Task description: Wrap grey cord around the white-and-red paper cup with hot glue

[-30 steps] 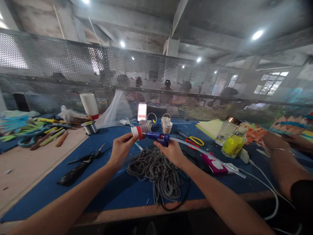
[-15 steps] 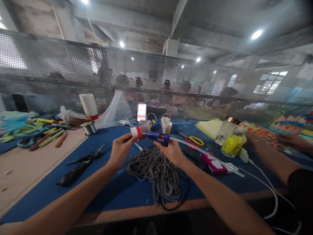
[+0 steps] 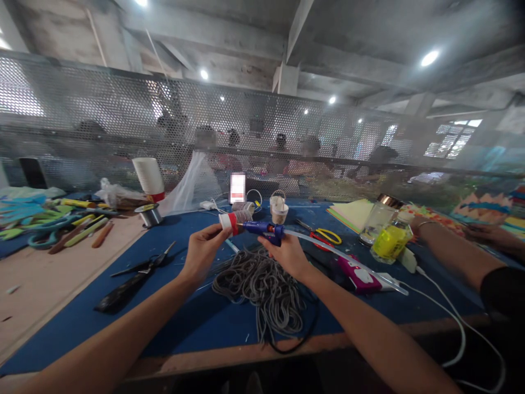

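My left hand [image 3: 202,253] is closed around a small paper cup [image 3: 229,222] with a red band and grey cord wound on it, held on its side above the table. My right hand [image 3: 287,255] grips a blue glue gun [image 3: 264,230] whose nozzle touches the cup. A clear glue stick [image 3: 328,249] juts from the gun's back to the right. Under both hands lies a heap of grey cord [image 3: 262,287] on the blue table [image 3: 123,323].
Black scissors [image 3: 141,268] and a dark tool lie left. Yellow-handled scissors [image 3: 326,236], a pink device [image 3: 361,276], a glass jar [image 3: 379,221], a yellow bottle [image 3: 389,241] and a white cable [image 3: 451,317] lie right. A co-worker's arm [image 3: 455,254] rests at right. A perforated metal screen [image 3: 262,142] backs the table.
My hands, the cup and the glue gun have stayed in place. The co-worker's arm at the right has drawn back toward the far right side of the table.
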The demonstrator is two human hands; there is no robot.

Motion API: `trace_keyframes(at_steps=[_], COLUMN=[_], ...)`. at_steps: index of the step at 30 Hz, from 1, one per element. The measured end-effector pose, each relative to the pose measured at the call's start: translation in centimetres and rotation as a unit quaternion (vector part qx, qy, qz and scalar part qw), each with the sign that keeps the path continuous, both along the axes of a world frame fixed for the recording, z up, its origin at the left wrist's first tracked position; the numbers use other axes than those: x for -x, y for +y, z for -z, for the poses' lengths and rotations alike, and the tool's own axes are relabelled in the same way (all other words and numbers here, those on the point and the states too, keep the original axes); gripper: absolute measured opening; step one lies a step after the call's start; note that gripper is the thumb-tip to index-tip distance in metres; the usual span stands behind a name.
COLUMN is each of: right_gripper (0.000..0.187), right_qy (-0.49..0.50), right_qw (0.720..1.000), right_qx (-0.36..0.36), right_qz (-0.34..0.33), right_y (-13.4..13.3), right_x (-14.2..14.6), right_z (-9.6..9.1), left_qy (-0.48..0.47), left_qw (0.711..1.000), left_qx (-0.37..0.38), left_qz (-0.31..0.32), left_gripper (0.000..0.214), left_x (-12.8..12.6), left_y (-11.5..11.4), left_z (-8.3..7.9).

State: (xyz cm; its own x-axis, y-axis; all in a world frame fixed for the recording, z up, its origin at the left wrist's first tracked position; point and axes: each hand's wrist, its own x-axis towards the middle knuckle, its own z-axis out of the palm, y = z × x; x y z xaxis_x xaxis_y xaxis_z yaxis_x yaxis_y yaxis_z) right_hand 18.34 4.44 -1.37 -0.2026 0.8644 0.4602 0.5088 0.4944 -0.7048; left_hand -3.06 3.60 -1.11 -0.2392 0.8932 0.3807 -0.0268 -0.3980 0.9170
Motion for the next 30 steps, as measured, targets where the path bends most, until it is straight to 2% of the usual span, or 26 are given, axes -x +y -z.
trace_keyframes(at_steps=[4,30], right_gripper=[0.032,0.032], right_qy=[0.006,-0.023], right_qw=[1.000,1.000], right_qx=[-0.018,-0.019], right_qz=[-0.005,0.008], right_y=[0.12,0.04], right_x=[-0.08,-0.08], right_z=[0.12,0.01], left_qy=[0.004,0.045], left_qw=[1.000,0.999], left_qx=[-0.004,-0.001], left_qz=[0.003,-0.003], left_gripper=[0.028,0.030], left_x=[0.04,0.16], left_y=[-0.07,0.03], left_z=[0.04,0.19])
